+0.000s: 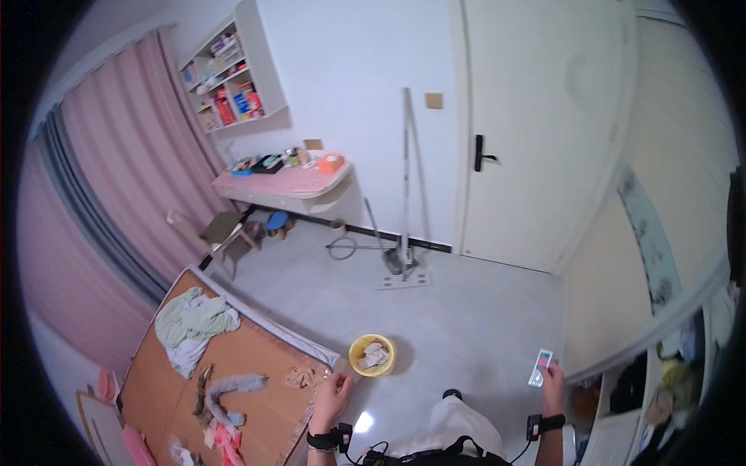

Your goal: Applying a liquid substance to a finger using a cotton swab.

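My right hand [552, 384] grips a small, flat white packet [541, 368] with green and pink patches; it may be a sachet or card. It is held out over the grey floor, beside the open wardrobe. My left hand [333, 397] hovers by the near corner of the bed, its fingers curled and nothing visible in them. Just beyond it on the floor stands a yellow wastebasket [354, 356] with crumpled white paper [373, 355] inside. A crumpled tan cloth [301, 377] lies on the brown bed mat [274, 343] near my left hand. Both wrists wear black straps with small devices.
A pale green blanket [195, 323], a grey fluffy strip [236, 384] and pink cloth [226, 442] lie on the bed. A flat mop [405, 175] and dustpan [393, 261] lean by the closed door [536, 140]. Right stands a wardrobe [606, 297]; a chair [224, 228] stands far left.
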Demonstrator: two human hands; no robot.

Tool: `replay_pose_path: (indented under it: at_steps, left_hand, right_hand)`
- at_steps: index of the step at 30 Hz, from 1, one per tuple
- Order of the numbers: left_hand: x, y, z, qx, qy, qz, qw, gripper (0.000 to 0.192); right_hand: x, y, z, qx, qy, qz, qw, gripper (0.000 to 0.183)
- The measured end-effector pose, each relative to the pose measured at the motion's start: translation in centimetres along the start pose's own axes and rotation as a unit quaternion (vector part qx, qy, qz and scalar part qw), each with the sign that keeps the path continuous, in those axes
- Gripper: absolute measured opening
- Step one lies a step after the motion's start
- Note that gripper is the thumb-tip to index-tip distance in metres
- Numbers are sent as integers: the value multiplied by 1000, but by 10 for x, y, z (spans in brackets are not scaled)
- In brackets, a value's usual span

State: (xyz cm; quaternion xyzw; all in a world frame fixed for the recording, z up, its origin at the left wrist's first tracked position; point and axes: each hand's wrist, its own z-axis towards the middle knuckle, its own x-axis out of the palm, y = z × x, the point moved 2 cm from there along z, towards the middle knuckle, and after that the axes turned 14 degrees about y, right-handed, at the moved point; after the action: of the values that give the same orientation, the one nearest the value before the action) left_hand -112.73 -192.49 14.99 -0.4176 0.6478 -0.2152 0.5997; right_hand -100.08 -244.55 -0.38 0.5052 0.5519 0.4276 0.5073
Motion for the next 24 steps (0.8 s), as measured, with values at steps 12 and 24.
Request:
replay_pose_path:
  at_steps: [12, 24]
  left_hand:
    - [-56, 35, 98, -148, -250, -88, 953, 21]
    - [-190, 50, 252, -169, -336, -129, 917, 22]
  right_hand:
    - [329, 165, 305, -126, 433, -10, 892, 12]
    - [459, 277, 483, -157, 416, -15, 896, 9]
